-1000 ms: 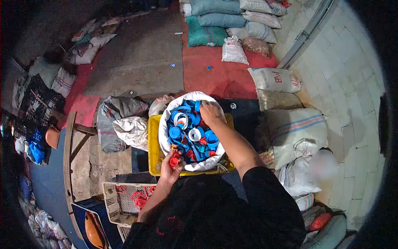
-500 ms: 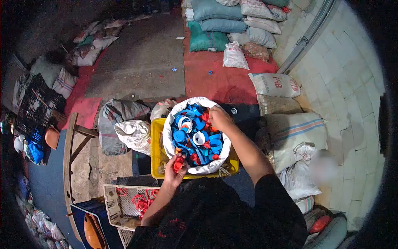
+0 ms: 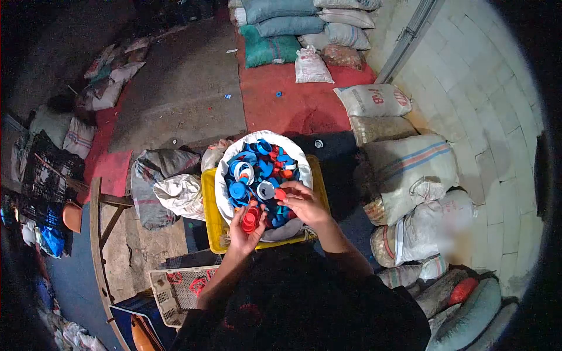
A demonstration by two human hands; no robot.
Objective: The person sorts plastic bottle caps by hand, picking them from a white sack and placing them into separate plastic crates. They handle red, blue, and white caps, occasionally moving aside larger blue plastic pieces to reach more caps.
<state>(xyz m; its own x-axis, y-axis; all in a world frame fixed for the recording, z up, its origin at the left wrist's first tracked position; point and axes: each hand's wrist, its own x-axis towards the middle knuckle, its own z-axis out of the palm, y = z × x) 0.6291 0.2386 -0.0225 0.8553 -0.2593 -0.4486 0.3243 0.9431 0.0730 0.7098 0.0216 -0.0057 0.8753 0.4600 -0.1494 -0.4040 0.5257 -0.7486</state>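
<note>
A white sack (image 3: 293,151) full of blue, white and red plastic caps (image 3: 257,172) sits in a yellow crate (image 3: 209,199) in front of me. My left hand (image 3: 244,231) is at the sack's near rim, closed around several red caps (image 3: 252,218). My right hand (image 3: 304,202) is over the near side of the pile and pinches one red cap (image 3: 280,193) between its fingertips, close to the left hand.
A white mesh basket (image 3: 175,286) with red caps stands at my lower left. Crumpled sacks (image 3: 170,187) lie left of the crate, filled sacks (image 3: 410,175) to the right by the tiled wall. Stacked bags (image 3: 293,29) stand beyond a red mat. A wooden frame (image 3: 96,234) is on the left.
My right hand has come back from the far rim of the sack to the near side with a red cap, close to the left hand. The view shifted slightly.
</note>
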